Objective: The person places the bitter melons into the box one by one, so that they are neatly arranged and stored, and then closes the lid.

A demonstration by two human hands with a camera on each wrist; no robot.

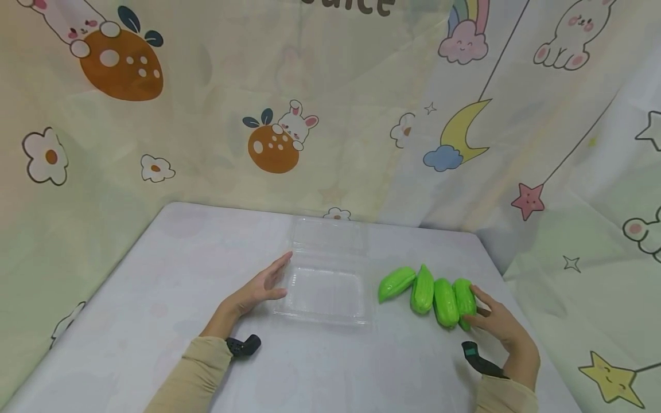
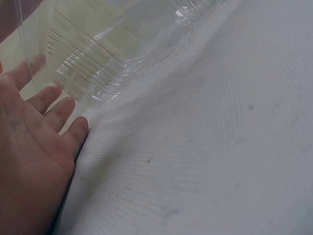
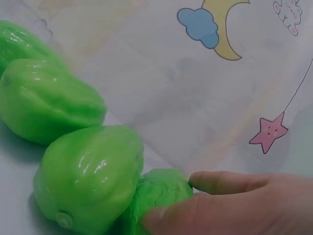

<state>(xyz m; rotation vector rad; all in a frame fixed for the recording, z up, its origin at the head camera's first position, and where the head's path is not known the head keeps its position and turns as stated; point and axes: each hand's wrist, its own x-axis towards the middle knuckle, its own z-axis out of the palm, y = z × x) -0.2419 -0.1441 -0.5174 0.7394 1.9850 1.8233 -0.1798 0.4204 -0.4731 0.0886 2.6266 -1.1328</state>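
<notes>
A clear plastic clamshell box [image 1: 326,321] lies opened out mid-table, its lid [image 1: 330,235] folded back toward the wall. My left hand [image 1: 260,287] is at the box's left edge, fingers extended and thumb apart; in the left wrist view the fingers [image 2: 61,110] are beside the clear wall. To the right of the box, several glossy green ridged toy fruits [image 1: 422,289] lie in a row. My right hand [image 1: 498,324] pinches the rightmost green fruit [image 1: 463,295] between thumb and fingers. In the right wrist view, the thumb partly covers that fruit [image 3: 164,188], which touches its neighbour [image 3: 93,176].
A pale cloth covers the table [image 1: 170,275]. Behind it hangs a printed curtain [image 1: 206,132] with bunnies, stars and a moon. Dark wrist-worn devices sit at both cuffs, the left one [image 1: 244,346] near the table surface.
</notes>
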